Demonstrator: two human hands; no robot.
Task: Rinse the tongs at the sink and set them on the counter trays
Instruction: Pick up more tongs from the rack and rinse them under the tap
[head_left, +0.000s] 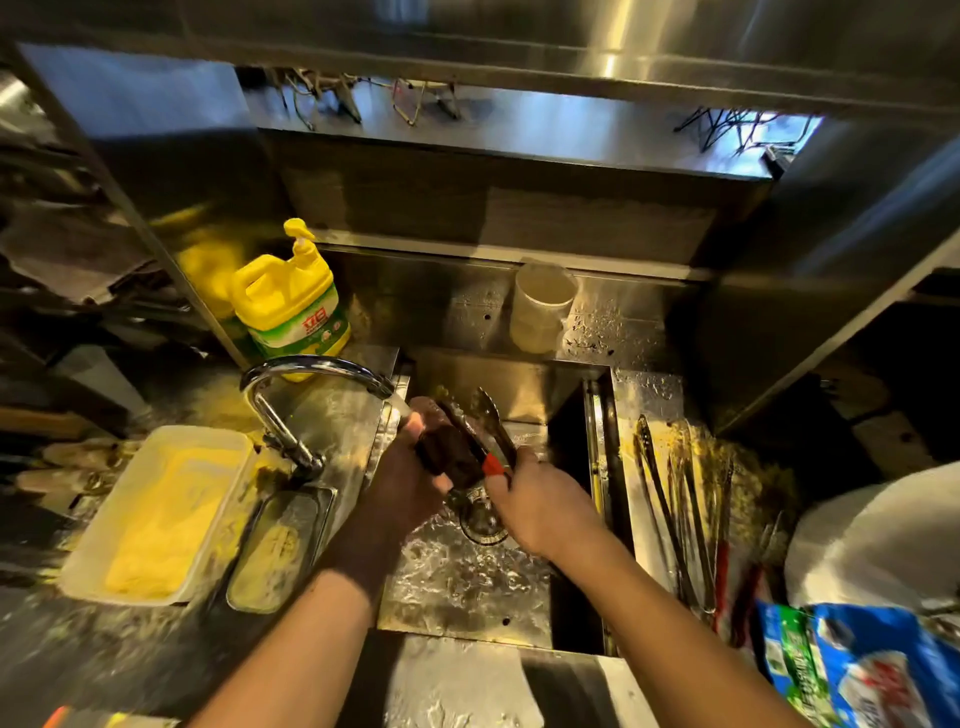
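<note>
Over the steel sink (467, 587) my right hand (540, 504) grips metal tongs (483, 415) by their red-tipped handle end, jaws pointing away and up. My left hand (410, 478) presses a dark scrubbing sponge (447, 452) against the tongs' arms. The curved chrome faucet (311, 374) ends right beside my left hand, with water running onto it. Several more tongs (680, 509), some with red handles, lie on the wet counter to the right of the sink.
A yellow dish-soap jug (291, 301) stands behind the faucet. A white tub of yellow crumbs (161, 514) and a small steel pan (280, 551) sit left of the sink. A white cup (540, 306) stands at the back; a blue-green bag (862, 670) lies front right.
</note>
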